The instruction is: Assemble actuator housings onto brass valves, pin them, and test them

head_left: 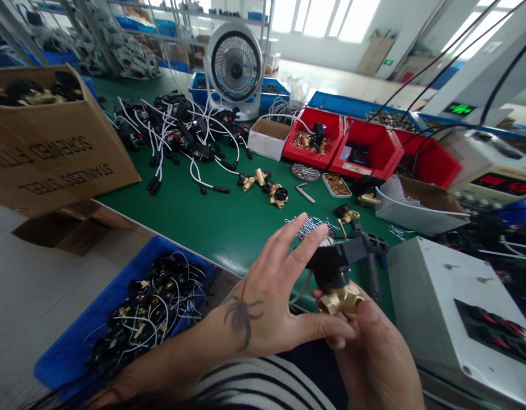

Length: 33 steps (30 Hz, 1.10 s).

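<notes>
My right hand [374, 341] grips a brass valve with a black actuator head [337, 267], its fingers and thumb around the brass body [342, 300]. The valve is held upright above the table's front edge. My left hand [275, 290] is open beside it, fingers stretched out and thumb reaching under the brass body near the right fingertips. Whether the left index finger touches the black head, I cannot tell. Behind the valve lie a pile of short white wires [312, 226] and a dark-handled power tool [372, 267], partly hidden.
Several brass valves [277, 196] and wired black units [194, 128] lie on the green table [177, 210]. Red bins [369, 151] and a fan [236, 68] stand behind. A blue crate [66, 347] is at left below, a carton [70, 148] above it, a metal control box [442, 302] at right.
</notes>
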{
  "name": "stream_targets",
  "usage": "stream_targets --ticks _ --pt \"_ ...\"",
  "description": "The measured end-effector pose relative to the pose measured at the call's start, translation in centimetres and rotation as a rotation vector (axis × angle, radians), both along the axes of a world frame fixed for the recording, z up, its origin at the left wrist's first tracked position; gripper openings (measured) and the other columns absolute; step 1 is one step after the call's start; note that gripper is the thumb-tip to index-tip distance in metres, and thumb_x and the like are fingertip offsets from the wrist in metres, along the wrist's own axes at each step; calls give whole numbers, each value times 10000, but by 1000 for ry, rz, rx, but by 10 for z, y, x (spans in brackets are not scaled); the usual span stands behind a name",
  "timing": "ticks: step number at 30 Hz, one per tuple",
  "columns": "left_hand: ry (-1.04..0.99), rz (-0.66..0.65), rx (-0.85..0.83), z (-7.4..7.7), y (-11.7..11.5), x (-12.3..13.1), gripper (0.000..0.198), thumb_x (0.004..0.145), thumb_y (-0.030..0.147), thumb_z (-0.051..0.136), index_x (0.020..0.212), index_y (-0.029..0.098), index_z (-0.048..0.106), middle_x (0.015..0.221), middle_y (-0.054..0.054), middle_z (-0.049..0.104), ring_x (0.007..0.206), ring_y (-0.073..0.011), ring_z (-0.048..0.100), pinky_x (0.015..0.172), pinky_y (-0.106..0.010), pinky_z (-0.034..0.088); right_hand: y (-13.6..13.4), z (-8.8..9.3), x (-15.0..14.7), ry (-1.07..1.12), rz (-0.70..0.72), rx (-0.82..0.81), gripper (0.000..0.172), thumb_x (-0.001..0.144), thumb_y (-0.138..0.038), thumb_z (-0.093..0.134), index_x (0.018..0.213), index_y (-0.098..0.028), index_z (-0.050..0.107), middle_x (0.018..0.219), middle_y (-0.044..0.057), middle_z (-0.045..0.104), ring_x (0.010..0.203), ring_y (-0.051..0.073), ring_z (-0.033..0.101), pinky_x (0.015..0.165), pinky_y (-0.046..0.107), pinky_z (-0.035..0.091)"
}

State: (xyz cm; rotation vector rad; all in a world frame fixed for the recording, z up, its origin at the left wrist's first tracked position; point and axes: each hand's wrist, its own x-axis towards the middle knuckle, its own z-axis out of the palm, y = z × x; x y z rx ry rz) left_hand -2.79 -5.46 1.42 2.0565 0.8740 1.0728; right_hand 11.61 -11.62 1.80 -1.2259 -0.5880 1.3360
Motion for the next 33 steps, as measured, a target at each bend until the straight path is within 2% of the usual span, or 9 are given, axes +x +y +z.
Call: stream_targets --ticks 5,7,9,12,14,20,25,28,33 --pt "81 108 109 1 -6 1 795 807 429 695 1454 179 306 1354 -126 452 1267 -230 460 1081 -354 422 2 -3 6 -144 0 68 365 777 -522 727 1013 -246 687 783 23 658 618 120 557 537 207 469" --pt "17 139 123 2 -7 4 797 748 388 741 1405 150 358 1277 -115 495 1200 -216 500 1036 -322 458 4 -7 11 -289 6 129 358 818 -541 678 1066 -283 680 904 28 676 738 145 600 660 239 500" --pt "-49 157 119 3 -9 7 801 692 361 773 1362 136 396 1231 -104 511 1160 -202 520 1009 -296 476 8 -10 14 -387 -51 233 386 852 -590 607 1118 -317 672 1092 31 653 980 192 603 838 286 492" --pt "-86 150 80 5 -15 10 816 671 365 783 1356 147 398 1221 -92 508 1122 -187 546 974 -278 501 21 -5 11 -311 -152 375 417 867 -645 535 1119 -345 678 1230 18 596 1176 234 524 985 362 433" --pt "-96 144 80 6 -20 13 817 675 376 777 1361 164 387 1217 -87 510 1108 -187 558 956 -281 517 30 4 6 -236 -183 397 403 858 -638 552 1068 -326 698 1168 31 616 1134 251 544 982 399 435" --pt "-143 132 112 3 -26 23 841 663 394 772 1365 202 351 1187 -81 507 1077 -205 558 935 -315 539 44 28 -1 -184 -267 313 271 800 -514 622 757 -258 698 873 37 605 799 204 588 709 334 532" --pt "-161 125 -27 -11 -26 21 824 644 346 779 1343 216 363 1128 -65 508 1019 -199 564 887 -336 553 47 2 -4 -419 -222 280 343 891 -522 404 812 -246 591 781 24 581 697 187 578 626 320 487" --pt "-121 138 -205 -26 -20 11 768 657 320 770 1324 237 400 1135 -60 496 1036 -213 554 889 -377 550 58 -15 2 -620 -141 264 367 910 -542 402 866 -224 581 805 32 611 760 201 595 693 341 473" --pt "-84 202 -357 -43 -1 -6 659 717 316 730 1299 232 435 1140 -55 468 1068 -218 544 913 -404 535 109 -4 32 -995 4 239 206 793 -366 682 898 -201 616 862 41 632 820 205 574 781 369 429"
